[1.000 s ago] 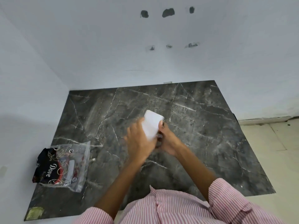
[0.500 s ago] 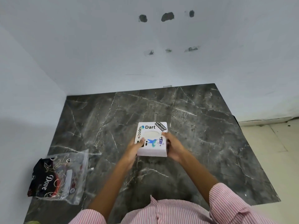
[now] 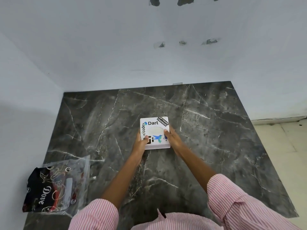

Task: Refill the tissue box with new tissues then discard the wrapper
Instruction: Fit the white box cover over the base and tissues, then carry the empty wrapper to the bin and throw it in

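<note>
At centre frame, on the dark marble table (image 3: 207, 138), a person is gripping the white tissue box (image 3: 155, 132) from both sides, left hand (image 3: 141, 143) and right hand (image 3: 172, 138) closed around its edges with thumbs resting on the stickered top. Its oval slot is facing upward, squarely between the fingers. Well apart, at lower left, the clear wrapper (image 3: 58, 185) is lying nearer the left hand.
</note>
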